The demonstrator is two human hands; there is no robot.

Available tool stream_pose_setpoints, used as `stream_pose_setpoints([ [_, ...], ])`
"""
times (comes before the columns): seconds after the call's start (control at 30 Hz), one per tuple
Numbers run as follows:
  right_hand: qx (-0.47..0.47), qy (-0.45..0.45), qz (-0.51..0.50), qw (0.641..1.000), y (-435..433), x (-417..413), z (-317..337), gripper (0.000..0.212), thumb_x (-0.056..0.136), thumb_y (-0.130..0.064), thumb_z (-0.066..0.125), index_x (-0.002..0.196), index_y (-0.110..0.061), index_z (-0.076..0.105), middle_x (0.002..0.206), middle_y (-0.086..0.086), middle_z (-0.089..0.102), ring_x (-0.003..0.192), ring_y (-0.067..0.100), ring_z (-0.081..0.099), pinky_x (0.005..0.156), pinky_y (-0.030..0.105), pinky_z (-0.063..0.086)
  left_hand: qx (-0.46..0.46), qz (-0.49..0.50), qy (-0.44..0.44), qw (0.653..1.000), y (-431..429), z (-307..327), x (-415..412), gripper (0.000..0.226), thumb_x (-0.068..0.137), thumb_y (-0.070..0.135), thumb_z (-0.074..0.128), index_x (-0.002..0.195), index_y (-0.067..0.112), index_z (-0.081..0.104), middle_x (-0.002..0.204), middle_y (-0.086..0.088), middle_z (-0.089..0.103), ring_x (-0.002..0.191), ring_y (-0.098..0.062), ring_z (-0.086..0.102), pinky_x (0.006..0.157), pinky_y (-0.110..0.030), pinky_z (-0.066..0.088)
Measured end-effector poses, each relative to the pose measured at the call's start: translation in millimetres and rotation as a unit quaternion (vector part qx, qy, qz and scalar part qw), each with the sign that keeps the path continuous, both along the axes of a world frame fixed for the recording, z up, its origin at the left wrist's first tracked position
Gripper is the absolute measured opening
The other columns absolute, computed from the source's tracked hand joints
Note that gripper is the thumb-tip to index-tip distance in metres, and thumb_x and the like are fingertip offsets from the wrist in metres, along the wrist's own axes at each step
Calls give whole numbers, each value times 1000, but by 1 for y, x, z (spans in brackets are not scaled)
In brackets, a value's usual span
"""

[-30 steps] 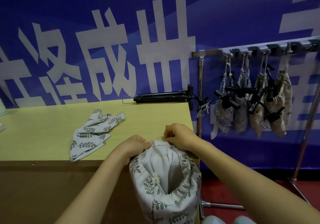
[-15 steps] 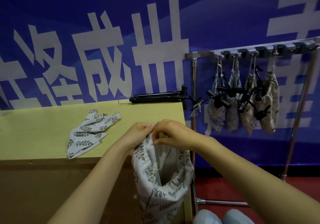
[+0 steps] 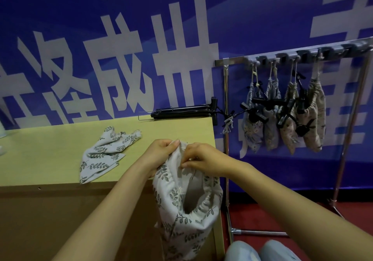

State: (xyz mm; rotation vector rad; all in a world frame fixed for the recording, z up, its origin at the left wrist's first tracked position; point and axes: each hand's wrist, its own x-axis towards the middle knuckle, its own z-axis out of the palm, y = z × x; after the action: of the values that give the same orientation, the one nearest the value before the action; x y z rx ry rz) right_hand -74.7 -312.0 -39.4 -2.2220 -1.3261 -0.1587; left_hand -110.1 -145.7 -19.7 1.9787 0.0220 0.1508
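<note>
A white drawstring bag printed with grey-green leaves hangs in front of the table's near right corner, its mouth gaping toward me. My left hand grips the far rim of the bag from the left. My right hand pinches the same rim beside it, fingertips nearly touching the left hand. A second leaf-print cloth bag lies flat and crumpled on the yellow tabletop, to the left of my hands.
A metal rack stands right of the table with several filled cloth bags hanging from its hooks, black clips sticking out. Black hangers lie along the table's back edge. A blue banner covers the wall. My knees show below.
My hands came together at the bag's rim and lifted it, so the bag hangs lower and longer under them. The view shifted a little to the right.
</note>
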Motion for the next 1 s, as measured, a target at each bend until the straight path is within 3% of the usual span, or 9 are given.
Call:
stream_pose_setpoints([
  [0.13,63,87,-5,994,5,8,-2,16,91,-20,61,98,-12,73,95,5,68,88,19,59,82,34,48,-21,11,9,1000,1,-6,13,31,93,31,53,73,7,57,64,-11,53,64,-21,48,62,-30,41],
  [0.27,141,176,2,974,10,22,3,17,93,-18,58,96,-11,73,93,5,71,86,16,64,80,26,50,-99,27,27,994,6,-8,32,33,94,29,52,89,-1,65,72,-14,65,61,-21,60,59,-23,51],
  [0.4,353,331,-55,874,21,54,16,20,96,-18,51,87,-15,69,82,-1,68,69,8,59,65,19,47,-66,71,16,995,17,2,55,29,94,36,48,74,20,62,73,5,62,71,-11,56,61,-8,43],
  [0.5,426,296,-184,835,32,107,21,19,97,-16,49,95,-10,67,84,1,65,75,10,56,67,20,45,-61,93,-3,994,25,7,73,28,96,35,44,70,26,52,70,11,48,65,0,44,43,4,33],
  [0.57,357,225,-261,868,36,146,21,20,97,-20,48,107,-11,63,99,5,66,88,17,59,76,28,47,-63,79,0,995,29,7,84,25,95,36,45,74,26,54,72,12,49,67,3,43,44,4,33],
  [0.63,166,96,-321,928,39,188,17,26,98,-24,47,119,-12,56,114,9,63,98,25,59,82,38,47,-66,62,-11,996,36,1,99,26,95,37,45,71,29,54,73,13,51,68,4,45,47,4,33],
  [0.73,-124,-59,-335,932,44,233,14,42,98,-19,44,139,-13,40,137,12,47,118,33,50,94,46,40,-67,29,-12,997,42,-6,115,33,96,35,44,66,27,53,68,13,54,59,6,52,46,3,35],
  [0.9,-207,-77,-313,924,73,278,0,62,95,-16,44,151,-16,17,156,7,24,140,30,28,111,47,26,-109,15,-17,994,59,-20,146,35,95,34,46,64,20,54,46,15,59,41,8,54,43,-3,38],
  [1.0,-192,-81,-321,924,82,298,-9,63,96,-19,42,152,-18,13,159,6,15,146,26,16,116,47,15,-165,-13,-35,986,65,-23,144,29,93,36,48,76,15,60,66,3,68,60,-6,65,54,-9,49],
])
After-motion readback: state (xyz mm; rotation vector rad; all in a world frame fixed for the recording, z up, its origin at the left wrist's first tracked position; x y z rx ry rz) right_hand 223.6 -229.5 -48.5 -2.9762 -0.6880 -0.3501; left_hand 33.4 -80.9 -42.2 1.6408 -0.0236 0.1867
